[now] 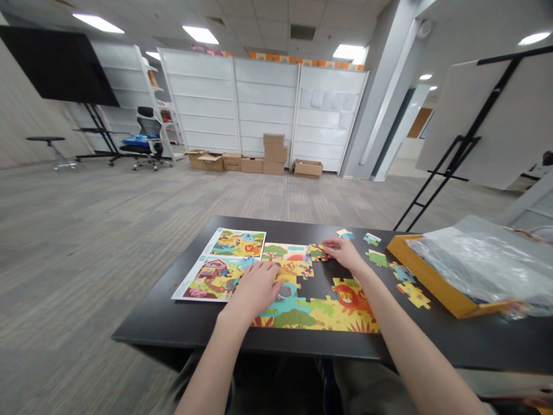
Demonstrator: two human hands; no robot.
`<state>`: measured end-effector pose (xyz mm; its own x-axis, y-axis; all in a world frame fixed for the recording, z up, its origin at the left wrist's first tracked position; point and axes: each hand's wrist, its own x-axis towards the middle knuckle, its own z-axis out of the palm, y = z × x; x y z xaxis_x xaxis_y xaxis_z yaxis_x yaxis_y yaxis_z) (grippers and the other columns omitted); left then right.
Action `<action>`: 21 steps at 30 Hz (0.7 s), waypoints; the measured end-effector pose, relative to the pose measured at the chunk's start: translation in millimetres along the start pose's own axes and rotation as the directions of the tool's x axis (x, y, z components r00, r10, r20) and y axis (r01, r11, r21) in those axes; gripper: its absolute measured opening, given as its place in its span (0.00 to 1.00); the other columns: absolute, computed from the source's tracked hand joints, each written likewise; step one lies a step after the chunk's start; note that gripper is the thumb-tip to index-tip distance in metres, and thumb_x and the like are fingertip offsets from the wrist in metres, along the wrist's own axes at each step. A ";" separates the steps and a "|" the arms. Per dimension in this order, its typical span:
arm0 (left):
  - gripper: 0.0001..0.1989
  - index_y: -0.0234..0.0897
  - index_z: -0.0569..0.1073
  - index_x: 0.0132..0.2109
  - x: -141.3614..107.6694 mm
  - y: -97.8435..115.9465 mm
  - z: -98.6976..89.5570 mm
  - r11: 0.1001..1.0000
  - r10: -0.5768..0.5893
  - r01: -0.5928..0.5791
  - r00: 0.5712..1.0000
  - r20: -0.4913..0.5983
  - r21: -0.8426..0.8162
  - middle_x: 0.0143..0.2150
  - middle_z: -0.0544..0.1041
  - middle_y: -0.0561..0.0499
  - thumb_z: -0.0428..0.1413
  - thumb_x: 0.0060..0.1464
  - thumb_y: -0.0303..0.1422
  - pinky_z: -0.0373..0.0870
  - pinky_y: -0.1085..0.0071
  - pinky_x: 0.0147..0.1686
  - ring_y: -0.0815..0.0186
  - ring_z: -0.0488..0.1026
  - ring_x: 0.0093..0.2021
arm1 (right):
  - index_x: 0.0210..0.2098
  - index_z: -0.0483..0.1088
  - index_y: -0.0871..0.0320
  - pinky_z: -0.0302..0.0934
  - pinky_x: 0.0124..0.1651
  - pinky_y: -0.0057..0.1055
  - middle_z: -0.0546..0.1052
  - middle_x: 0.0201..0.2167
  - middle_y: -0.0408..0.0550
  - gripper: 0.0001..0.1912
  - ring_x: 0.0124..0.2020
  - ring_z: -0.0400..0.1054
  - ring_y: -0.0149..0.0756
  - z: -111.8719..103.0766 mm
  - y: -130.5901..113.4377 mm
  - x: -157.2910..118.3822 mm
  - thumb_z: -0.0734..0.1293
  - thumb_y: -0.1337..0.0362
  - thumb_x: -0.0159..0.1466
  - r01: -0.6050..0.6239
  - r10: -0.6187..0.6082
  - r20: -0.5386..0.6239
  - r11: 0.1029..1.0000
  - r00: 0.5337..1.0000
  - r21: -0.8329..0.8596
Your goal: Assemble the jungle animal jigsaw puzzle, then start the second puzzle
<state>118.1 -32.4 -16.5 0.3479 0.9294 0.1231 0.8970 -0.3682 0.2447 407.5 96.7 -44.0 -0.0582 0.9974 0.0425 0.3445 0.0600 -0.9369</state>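
Note:
A partly joined jigsaw puzzle with animals and trees lies on the dark table. My left hand rests with fingers stretched out over the puzzle's left side and the edge of the printed picture sheet. At the puzzle's top edge, my right hand has its fingertips closed on a puzzle piece with a tree on it. This piece lies against the joined part showing a red shape. A lion section sits at the lower right, partly hidden by my right forearm.
Several loose puzzle pieces lie right of my right hand. Beyond them stands an orange-yellow box holding clear plastic wrapping. Cardboard boxes, white shelves and an office chair stand across the room.

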 end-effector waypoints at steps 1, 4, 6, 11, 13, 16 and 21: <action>0.09 0.39 0.74 0.48 0.1 -0.2 0.3 1.000 -0.002 0.002 1.000 -0.001 -0.003 0.55 0.77 0.43 0.51 0.65 0.33 0.66 0.55 0.59 0.52 0.71 0.59 | 0.36 0.77 0.60 0.74 0.36 0.33 0.82 0.31 0.49 0.12 0.27 0.76 0.34 1.0 0.0 -0.2 0.77 0.65 0.53 0.010 -0.010 0.002 0.999 1.000 -0.031; 0.09 0.39 0.74 0.48 0.4 -0.3 0.7 1.000 -0.005 0.005 1.000 0.003 -0.003 0.56 0.77 0.43 0.52 0.65 0.34 0.66 0.54 0.60 0.52 0.72 0.59 | 0.36 0.78 0.60 0.74 0.39 0.34 0.83 0.32 0.51 0.10 0.30 0.77 0.36 2.8 -1.4 -0.6 0.77 0.65 0.54 0.032 -0.034 -0.017 0.993 0.999 -0.118; 0.10 0.38 0.75 0.49 0.6 -0.1 0.4 1.000 -0.005 0.005 1.000 0.009 0.004 0.56 0.77 0.43 0.52 0.65 0.34 0.66 0.54 0.60 0.52 0.72 0.59 | 0.36 0.78 0.60 0.74 0.39 0.33 0.83 0.32 0.51 0.10 0.30 0.77 0.36 2.8 -2.9 -1.3 0.77 0.64 0.54 0.031 -0.034 -0.018 0.991 0.999 -0.131; 0.11 0.36 0.75 0.50 0.1 0.6 -1.6 1.000 -0.009 0.008 1.000 0.019 0.007 0.58 0.76 0.40 0.52 0.65 0.34 0.66 0.53 0.61 0.51 0.72 0.59 | 0.38 0.76 0.60 0.73 0.33 0.31 0.81 0.28 0.47 0.14 0.26 0.75 0.33 -4.8 -10.0 -7.0 0.77 0.62 0.55 -0.037 0.037 0.018 0.999 0.999 0.036; 0.11 0.37 0.75 0.50 -0.3 0.2 -1.3 1.000 -0.005 0.005 1.000 0.018 0.002 0.58 0.76 0.41 0.52 0.65 0.34 0.66 0.53 0.61 0.51 0.72 0.60 | 0.38 0.76 0.60 0.73 0.33 0.30 0.81 0.29 0.47 0.15 0.26 0.75 0.33 -10.9 -13.7 -10.7 0.79 0.62 0.53 -0.086 0.082 0.037 0.990 0.996 0.109; 0.11 0.38 0.75 0.51 -0.9 -1.1 0.6 1.000 0.003 -0.003 1.000 0.007 0.001 0.58 0.76 0.41 0.52 0.66 0.34 0.66 0.53 0.61 0.52 0.71 0.60 | 0.38 0.75 0.60 0.72 0.33 0.27 0.81 0.29 0.47 0.17 0.27 0.75 0.32 -19.5 -18.0 -17.1 0.80 0.63 0.52 -0.148 0.128 0.124 0.975 0.984 0.164; 0.11 0.38 0.75 0.51 -1.2 -2.1 2.3 1.000 0.010 -0.011 1.000 -0.007 -0.003 0.58 0.77 0.41 0.52 0.65 0.33 0.66 0.53 0.61 0.51 0.71 0.60 | 0.36 0.74 0.59 0.70 0.29 0.24 0.81 0.27 0.46 0.18 0.26 0.76 0.32 -25.3 -21.9 -25.7 0.80 0.61 0.51 -0.174 0.148 0.290 0.983 0.946 0.063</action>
<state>116.5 -32.7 -19.4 0.3554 0.9253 0.1322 0.8923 -0.3780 0.2467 425.2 70.7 -15.8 -0.2753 0.9405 -0.1994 0.2895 -0.1167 -0.9500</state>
